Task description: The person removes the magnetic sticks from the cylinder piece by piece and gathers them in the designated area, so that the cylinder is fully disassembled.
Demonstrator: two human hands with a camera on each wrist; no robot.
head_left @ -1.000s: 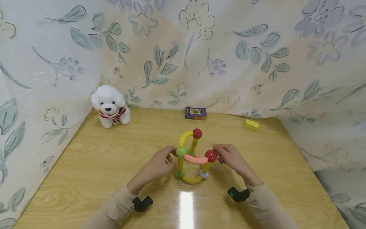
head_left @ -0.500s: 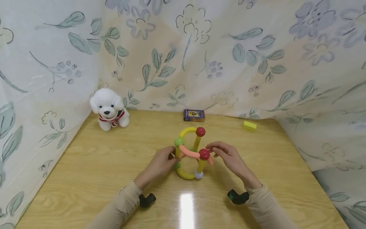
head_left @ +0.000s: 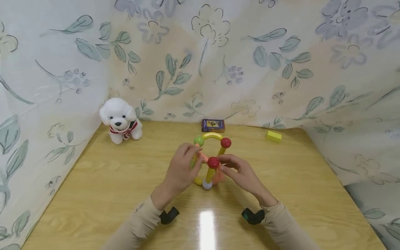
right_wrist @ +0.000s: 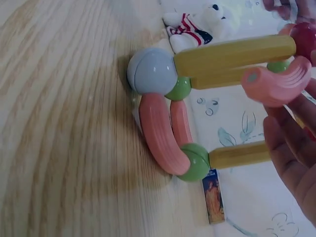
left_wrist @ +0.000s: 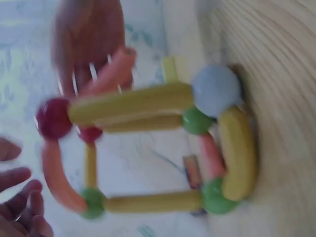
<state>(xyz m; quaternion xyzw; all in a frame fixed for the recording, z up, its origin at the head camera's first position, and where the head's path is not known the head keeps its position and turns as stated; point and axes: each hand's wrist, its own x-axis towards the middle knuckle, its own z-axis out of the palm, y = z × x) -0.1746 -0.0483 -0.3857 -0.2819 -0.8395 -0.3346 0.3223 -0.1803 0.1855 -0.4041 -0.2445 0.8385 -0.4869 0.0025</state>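
Seen from the head view, the person's left forearm (head_left: 139, 219) enters from seven o'clock and slants toward one, its sleeve ending just short of the bare wrist (head_left: 160, 198). The left hand (head_left: 180, 170) angles inward, thumb (head_left: 196, 168) parted from the fingers (head_left: 189, 147). From five o'clock the right forearm (head_left: 283, 222) slants toward eleven, the right hand (head_left: 245, 173) pointing to ten, fingers slightly bent, thumb and forefinger tips close together.

Back wall (head_left: 243, 86): beyond the left hand (head_left: 179, 171) and right hand (head_left: 245, 173), pale cloth-like covering, grey-green leaves, mauve flowers
Left wall (head_left: 34, 114): well out past the left hand, similar print
Right wall (head_left: 359, 139): well out past the right hand, creased
Table (head_left: 93, 194): beneath both hands, yellowish wood grain
Light: white streak (head_left: 207, 229) reflected nearer the wearer than the hands
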